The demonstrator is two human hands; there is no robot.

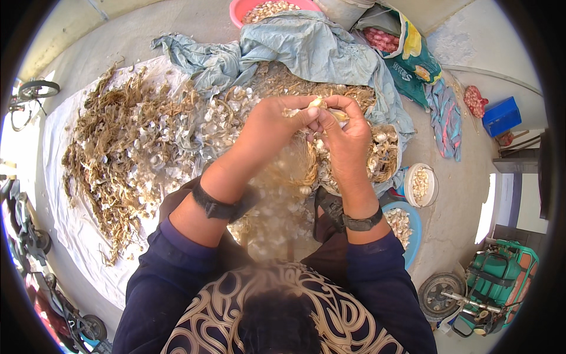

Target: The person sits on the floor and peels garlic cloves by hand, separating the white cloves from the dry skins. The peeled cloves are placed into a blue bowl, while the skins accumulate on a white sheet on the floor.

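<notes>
My left hand (276, 121) and my right hand (350, 135) meet in front of me, thumbs close together. Between the fingertips is a pale yellow garlic clove (317, 102), gripped by both hands. More garlic with papery skin (339, 116) sits in the fingers of my right hand, partly hidden by them. Beneath my right hand lie garlic bulbs with dry stalks (382, 152) on a cloth. Loose white garlic skins (230, 108) are scattered below and left of my left hand. Dust or skins blur the area between my forearms.
Dry stalks and roots (124, 119) cover a white sheet (66, 230) at left. A blue cloth (305, 42) lies ahead. Cloves fill a pink basin (236, 12), a white bucket (409, 194) and a blue basin (415, 234). A green vehicle (495, 283) stands at right.
</notes>
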